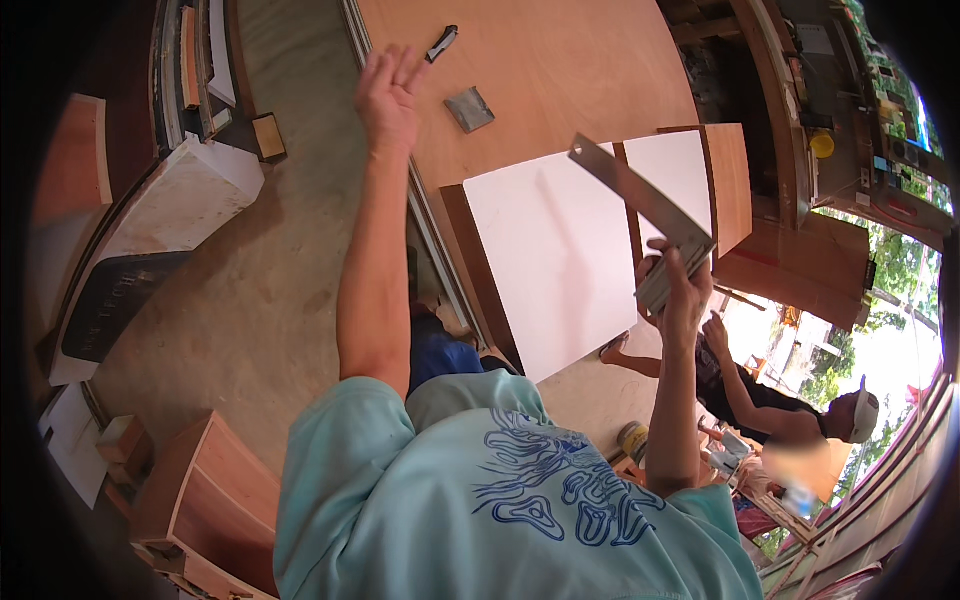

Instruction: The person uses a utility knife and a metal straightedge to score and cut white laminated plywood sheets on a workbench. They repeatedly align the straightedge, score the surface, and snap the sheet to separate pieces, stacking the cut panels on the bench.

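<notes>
My left hand [390, 100] is raised at the left edge of a large plywood sheet [540, 70], fingers apart and empty, slightly blurred. Just right of it are a black-and-silver utility knife [442, 44] and a small grey flat piece [469, 109]. My right hand [680, 282] grips a metal square [640, 191] by its handle, its long blade angled up over two white-faced boards [550, 265] with brown edges. The smaller board [668, 175] lies to the right, beside a short wooden piece [727, 190].
A person [760, 400] in a cap and dark top works at lower right, near a bucket [632, 440]. Stacked boards and a white panel [180, 200] stand left, beside concrete floor [250, 330]. A wooden drawer-like box [210, 500] is at lower left; cluttered shelving [820, 100] is at upper right.
</notes>
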{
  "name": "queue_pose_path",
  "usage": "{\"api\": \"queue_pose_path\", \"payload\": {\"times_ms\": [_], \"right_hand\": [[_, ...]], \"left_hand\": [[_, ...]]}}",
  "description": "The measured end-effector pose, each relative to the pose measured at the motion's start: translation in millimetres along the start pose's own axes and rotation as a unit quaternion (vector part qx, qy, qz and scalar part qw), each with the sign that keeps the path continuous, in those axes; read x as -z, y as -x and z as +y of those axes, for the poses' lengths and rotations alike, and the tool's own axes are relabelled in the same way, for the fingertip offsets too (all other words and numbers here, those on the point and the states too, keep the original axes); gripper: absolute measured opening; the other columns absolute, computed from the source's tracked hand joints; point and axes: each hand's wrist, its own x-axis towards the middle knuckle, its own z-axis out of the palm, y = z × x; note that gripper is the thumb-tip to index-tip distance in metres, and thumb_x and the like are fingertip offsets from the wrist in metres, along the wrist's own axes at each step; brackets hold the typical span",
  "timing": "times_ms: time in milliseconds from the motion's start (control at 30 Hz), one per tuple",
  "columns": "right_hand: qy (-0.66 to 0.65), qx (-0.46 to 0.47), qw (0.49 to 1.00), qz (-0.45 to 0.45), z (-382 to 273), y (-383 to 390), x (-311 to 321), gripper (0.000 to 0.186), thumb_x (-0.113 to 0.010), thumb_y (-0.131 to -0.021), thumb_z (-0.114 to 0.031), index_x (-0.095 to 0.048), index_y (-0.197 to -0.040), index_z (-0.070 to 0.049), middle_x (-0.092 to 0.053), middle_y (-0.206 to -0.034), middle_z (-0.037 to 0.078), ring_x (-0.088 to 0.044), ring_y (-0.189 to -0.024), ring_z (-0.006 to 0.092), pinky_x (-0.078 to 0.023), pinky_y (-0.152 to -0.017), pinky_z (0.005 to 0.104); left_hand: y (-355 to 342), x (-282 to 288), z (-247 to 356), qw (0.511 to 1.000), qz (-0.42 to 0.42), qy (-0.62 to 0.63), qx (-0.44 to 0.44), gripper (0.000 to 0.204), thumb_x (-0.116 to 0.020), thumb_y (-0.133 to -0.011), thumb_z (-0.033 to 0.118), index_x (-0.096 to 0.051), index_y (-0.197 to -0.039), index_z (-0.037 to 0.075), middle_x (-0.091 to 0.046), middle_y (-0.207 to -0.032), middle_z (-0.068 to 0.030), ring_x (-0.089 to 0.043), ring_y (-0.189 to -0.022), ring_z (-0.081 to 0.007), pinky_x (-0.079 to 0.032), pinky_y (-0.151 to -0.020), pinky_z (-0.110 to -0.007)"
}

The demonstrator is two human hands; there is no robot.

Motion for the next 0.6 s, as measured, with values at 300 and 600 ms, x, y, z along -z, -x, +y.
{"api": "queue_pose_path", "payload": {"times_ms": [300, 600], "right_hand": [[-0.030, -0.123, 0.984, 0.127, 78.6, 138.3, 120.2, 0.025, -0.053, -0.094, -0.012, -0.050, -0.114, 0.001, -0.061, -0.093, 0.013, -0.060, -0.062, 0.0186, -0.050, -0.051, 0.0291], [-0.077, -0.151, 0.964, 0.206, 87.4, 185.4, 137.2, 0.032, -0.053, -0.093, -0.011, -0.047, -0.122, -0.001, -0.062, -0.095, 0.015, -0.061, -0.063, 0.0207, -0.052, -0.052, 0.0311]], "left_hand": [[142.6, 132.2, -101.0, 0.856, 0.073, -0.478, 0.183, 0.023, -0.063, -0.084, 0.010, -0.069, -0.101, -0.004, -0.069, -0.082, -0.0091, -0.064, -0.064, -0.0152, -0.053, -0.054, -0.026], [157.7, 134.2, -110.5, 0.848, 0.024, -0.490, 0.198, 0.027, -0.059, -0.090, 0.013, -0.064, -0.112, -0.001, -0.068, -0.097, -0.0115, -0.066, -0.080, -0.0162, -0.057, -0.059, -0.029]]}}
